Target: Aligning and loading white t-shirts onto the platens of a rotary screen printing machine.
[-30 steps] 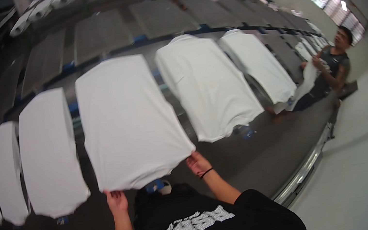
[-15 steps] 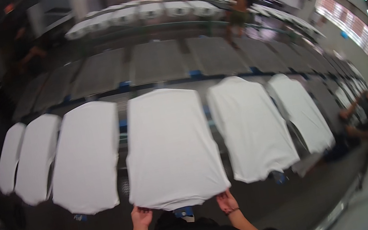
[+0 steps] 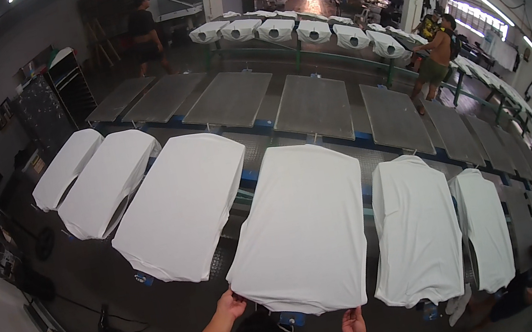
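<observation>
Six white garments (image 3: 181, 209) lay side by side.
Left hand (image 3: 231, 305) and right hand (image 3: 353, 323) pinched the near hem of the fourth garment (image 3: 302, 231) from left; fingertips were partly hidden.

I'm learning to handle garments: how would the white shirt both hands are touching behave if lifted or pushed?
The white shirt would probably go floppy: its hem hangs in soft, uneven folds. It looks light for its size, as the cloth appears thin there. Pushed, it may crease rather than roll, since it lies spread broad and flat.
</observation>
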A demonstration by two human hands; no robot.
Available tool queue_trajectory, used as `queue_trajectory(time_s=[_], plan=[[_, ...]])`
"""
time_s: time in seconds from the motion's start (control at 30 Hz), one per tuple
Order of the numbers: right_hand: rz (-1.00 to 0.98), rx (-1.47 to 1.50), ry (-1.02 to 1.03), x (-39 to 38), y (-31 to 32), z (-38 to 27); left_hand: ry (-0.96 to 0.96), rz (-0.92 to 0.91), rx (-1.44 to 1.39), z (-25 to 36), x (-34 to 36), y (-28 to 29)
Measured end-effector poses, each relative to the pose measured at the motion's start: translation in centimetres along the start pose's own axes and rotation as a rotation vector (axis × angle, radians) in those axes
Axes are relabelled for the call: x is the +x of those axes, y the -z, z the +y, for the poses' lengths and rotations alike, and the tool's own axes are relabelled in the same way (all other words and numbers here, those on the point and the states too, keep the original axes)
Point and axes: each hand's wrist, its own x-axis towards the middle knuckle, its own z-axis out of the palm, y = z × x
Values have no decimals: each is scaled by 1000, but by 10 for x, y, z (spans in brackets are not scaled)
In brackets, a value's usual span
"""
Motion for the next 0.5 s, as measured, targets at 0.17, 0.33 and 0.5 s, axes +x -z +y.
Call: queue_trajectory(time_s=[0.17, 0.33, 0.5], plan=[[60, -60, 19, -7, -11, 0, 143, 77, -31, 8, -26, -11], [160, -180, 86, -38, -70, -1, 175, 84, 61, 24, -50, -20], [402, -1153, 823, -32, -73, -3, -1001, 409, 1044, 22, -71, -41]])
